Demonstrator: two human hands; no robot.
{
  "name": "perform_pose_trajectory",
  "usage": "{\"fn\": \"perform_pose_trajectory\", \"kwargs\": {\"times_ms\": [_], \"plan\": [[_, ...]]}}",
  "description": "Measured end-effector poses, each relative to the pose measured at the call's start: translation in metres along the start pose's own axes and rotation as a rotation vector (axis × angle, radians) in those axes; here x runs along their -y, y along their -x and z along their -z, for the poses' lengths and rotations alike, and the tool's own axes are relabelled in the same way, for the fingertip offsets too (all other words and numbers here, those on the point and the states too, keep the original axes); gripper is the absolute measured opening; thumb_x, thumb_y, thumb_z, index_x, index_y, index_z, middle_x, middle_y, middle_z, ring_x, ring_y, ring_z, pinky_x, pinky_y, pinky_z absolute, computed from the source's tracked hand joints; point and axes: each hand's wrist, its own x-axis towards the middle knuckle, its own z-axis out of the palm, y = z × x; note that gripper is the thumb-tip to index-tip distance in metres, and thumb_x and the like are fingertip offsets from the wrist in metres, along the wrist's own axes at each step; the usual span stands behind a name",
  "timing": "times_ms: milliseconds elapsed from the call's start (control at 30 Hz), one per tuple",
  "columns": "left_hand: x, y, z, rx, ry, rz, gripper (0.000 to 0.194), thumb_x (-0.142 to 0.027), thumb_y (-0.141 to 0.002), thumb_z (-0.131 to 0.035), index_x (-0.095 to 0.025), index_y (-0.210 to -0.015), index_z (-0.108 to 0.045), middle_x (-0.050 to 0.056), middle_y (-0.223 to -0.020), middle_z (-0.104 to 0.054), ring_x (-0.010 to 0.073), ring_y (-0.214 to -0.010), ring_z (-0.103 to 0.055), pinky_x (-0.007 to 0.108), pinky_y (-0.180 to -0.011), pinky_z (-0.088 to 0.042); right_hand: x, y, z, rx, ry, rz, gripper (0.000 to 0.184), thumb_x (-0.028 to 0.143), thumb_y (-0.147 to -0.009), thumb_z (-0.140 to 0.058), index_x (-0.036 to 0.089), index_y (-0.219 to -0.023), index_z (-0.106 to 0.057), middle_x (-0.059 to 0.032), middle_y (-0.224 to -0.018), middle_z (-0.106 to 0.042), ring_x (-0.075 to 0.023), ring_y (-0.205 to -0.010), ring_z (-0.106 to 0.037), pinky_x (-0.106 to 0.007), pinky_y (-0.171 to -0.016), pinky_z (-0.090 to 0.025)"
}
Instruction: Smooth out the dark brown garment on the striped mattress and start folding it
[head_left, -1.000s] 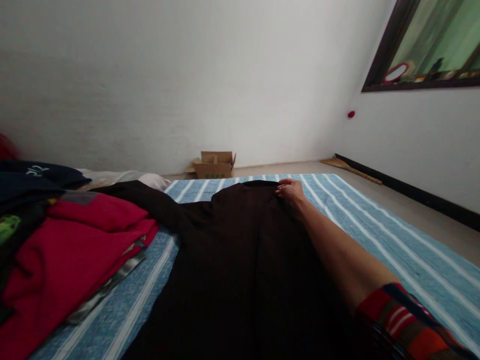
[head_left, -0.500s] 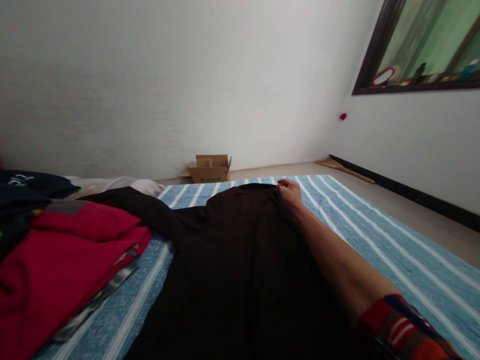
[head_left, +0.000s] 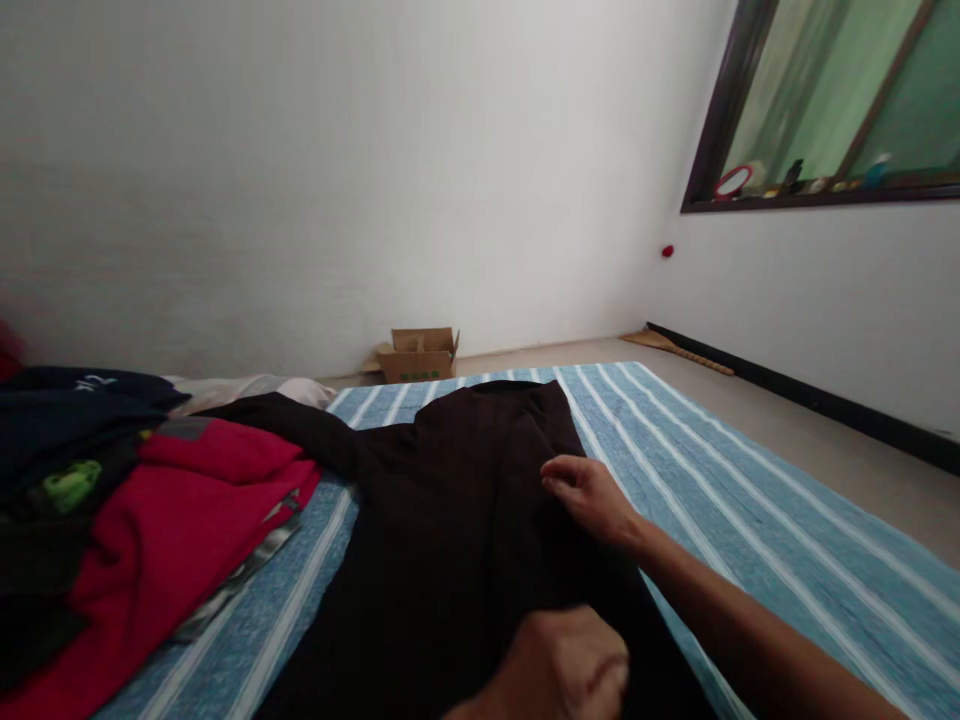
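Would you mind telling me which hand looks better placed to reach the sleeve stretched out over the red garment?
Left, probably. The left hand sits on the dark garment nearer that sleeve; the right hand pinches the opposite edge, so it would have to cross over.

White marking on dark navy garment (head_left: pixel 94 382) at far left, too blurred to read. Green print on cardboard box (head_left: pixel 417 356), too small to read. No legible text elsewhere.

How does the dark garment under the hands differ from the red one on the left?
The dark garment lies spread out along the striped mat, one sleeve stretched left; the red garment sits bunched in a pile with other clothes. Both hands, right and left, rest on the dark one; nothing touches the red. Both lie on the mat.
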Motion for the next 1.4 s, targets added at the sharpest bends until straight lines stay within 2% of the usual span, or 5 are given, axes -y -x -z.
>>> {"fn": "perform_pose_trajectory", "kwargs": {"times_ms": [167,333,633,1233,1400], "plan": [[0.032,-0.048,0.104,-0.464,-0.257,0.362,0.018,-0.017,-0.079,-0.048,-0.019,-0.068,-0.062,0.0,-0.068,-0.062,0.0145,-0.072,-0.059,0.023,-0.068,-0.042,0.009,0.059,-0.016,0.102,0.367,0.232,0.019,0.017,-0.083,-0.045,0.02,-0.089,-0.064,-0.0054,-0.085,-0.065,-0.0198,-0.078,-0.06,-0.032,-0.071,-0.047],[0.095,-0.138,0.158,-0.595,-0.381,0.654,0.01,-0.013,-0.071,-0.056,-0.017,-0.064,-0.061,0.005,-0.078,-0.066,0.0193,-0.085,-0.059,0.025,-0.076,-0.041,-0.008,0.088,-0.046,-0.008,0.517,0.461,0.018,0.024,-0.08,-0.056,0.02,-0.097,-0.06,-0.0116,-0.106,-0.064,-0.0286,-0.099,-0.059,-0.044,-0.088,-0.046],[0.169,-0.227,0.161,-0.57,-0.095,0.858,0.024,-0.025,-0.063,-0.075,-0.013,-0.064,-0.054,0.003,-0.058,-0.054,0.0166,-0.06,-0.054,0.027,-0.055,-0.042,-0.038,0.089,-0.083,-0.156,0.56,0.477,0.026,0.038,-0.082,-0.054,0.02,-0.1,-0.06,-0.0155,-0.107,-0.066,-0.033,-0.104,-0.059,-0.048,-0.086,-0.05],[0.204,-0.234,0.166,-0.693,0.349,0.895,0.017,-0.029,-0.086,-0.059,-0.011,-0.087,-0.059,0.0,-0.074,-0.058,0.0083,-0.057,-0.053,0.022,-0.051,-0.046,-0.043,0.078,-0.081,-0.334,0.714,0.713,0.023,0.03,-0.089,-0.042,0.017,-0.087,-0.06,-0.0114,-0.091,-0.068,-0.0248,-0.089,-0.062,-0.035,-0.072,-0.053],[0.202,-0.231,0.169,-0.679,0.424,0.814,0.017,-0.015,-0.063,-0.075,-0.011,-0.068,-0.06,0.0,-0.057,-0.057,0.01,-0.049,-0.051,0.023,-0.047,-0.042,-0.04,0.078,-0.078,-0.347,0.713,0.711,0.023,0.028,-0.089,-0.041,0.016,-0.087,-0.06,-0.011,-0.09,-0.068,-0.0243,-0.088,-0.062,-0.034,-0.072,-0.052]]}}
